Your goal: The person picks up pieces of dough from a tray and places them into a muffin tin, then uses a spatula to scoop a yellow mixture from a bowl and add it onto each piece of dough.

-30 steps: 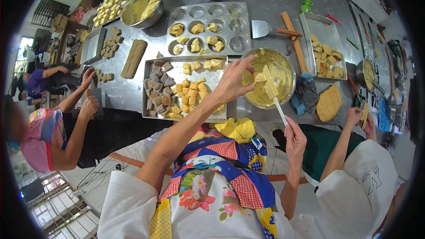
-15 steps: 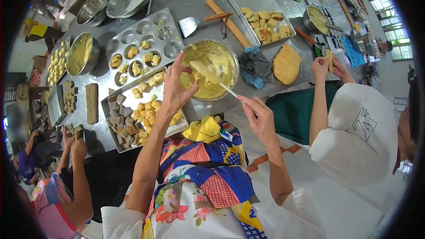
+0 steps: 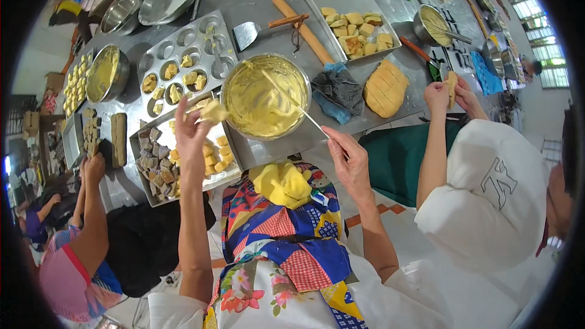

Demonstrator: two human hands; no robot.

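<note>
The person's left hand (image 3: 192, 127) pinches a cream-smeared piece (image 3: 214, 111) between thumb and fingers, just left of the mixing bowl (image 3: 265, 136). The right hand (image 3: 351, 157), below and right of the bowl, closes around a spatula (image 3: 290, 100) reaching over it. A tray (image 3: 230, 178) of cubes sits left of the bowl.
</note>
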